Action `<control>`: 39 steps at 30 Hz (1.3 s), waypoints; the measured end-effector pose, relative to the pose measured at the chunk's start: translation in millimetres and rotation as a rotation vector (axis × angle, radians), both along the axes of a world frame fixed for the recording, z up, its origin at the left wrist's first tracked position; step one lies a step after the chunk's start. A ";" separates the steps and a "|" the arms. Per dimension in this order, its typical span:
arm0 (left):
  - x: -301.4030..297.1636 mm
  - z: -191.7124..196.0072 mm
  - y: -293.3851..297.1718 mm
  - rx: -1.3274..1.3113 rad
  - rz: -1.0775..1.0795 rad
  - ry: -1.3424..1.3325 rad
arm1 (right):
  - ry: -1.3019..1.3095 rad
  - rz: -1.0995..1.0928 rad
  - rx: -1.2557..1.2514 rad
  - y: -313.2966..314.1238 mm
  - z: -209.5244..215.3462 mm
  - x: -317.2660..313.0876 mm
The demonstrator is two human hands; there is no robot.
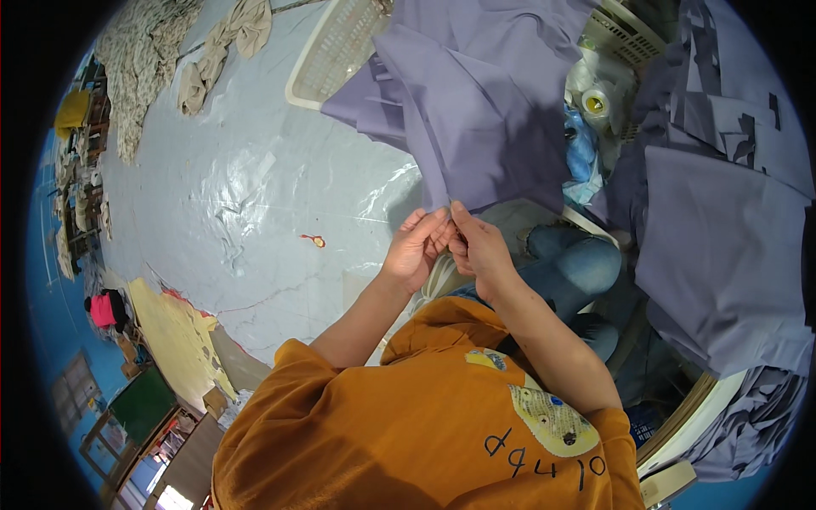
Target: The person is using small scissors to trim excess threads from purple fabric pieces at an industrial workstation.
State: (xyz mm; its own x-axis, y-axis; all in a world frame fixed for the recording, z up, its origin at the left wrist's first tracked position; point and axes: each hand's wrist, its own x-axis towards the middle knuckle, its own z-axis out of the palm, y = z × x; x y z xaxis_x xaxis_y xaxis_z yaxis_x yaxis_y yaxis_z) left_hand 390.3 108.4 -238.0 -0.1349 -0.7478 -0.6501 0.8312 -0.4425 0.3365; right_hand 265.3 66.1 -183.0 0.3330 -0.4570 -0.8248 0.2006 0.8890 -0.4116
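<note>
Head view: I see the bare left hand (pixel 416 249) and bare right hand (pixel 481 250) fingertip to fingertip, pinching the near edge of a broad, smooth purple fabric sheet (pixel 484 106); most of it spreads beyond the grip, towards a cream perforated plastic basket (pixel 330 64) farther off to the left; I'd judge a loose pinch could let layers slip; fabric weight or basket snagging could drag the edge askew.

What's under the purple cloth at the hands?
Part of a white basket shows past the upper left edge of the purple cloth, which overlaps it. Whatever else lies beneath is covered.
</note>
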 end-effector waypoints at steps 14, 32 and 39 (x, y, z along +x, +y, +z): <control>-0.5 0.7 3.0 -0.007 -0.011 -0.067 | 0.006 0.018 0.029 -6.9 -1.4 -0.5; 1.3 2.0 2.9 0.007 0.001 -0.178 | 0.111 0.136 0.066 -23.4 -0.1 -0.5; 5.4 3.1 2.5 0.015 -0.017 -0.154 | 0.079 0.177 0.094 -26.1 -0.7 -1.2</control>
State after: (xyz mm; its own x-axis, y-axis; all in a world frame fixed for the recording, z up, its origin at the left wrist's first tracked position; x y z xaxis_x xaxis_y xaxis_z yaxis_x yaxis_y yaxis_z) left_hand 395.7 110.9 -234.9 -0.0456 -0.7364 -0.6751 0.7626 -0.4622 0.4527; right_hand 264.1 39.9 -183.7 0.3342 -0.3169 -0.8876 0.0086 0.9427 -0.3334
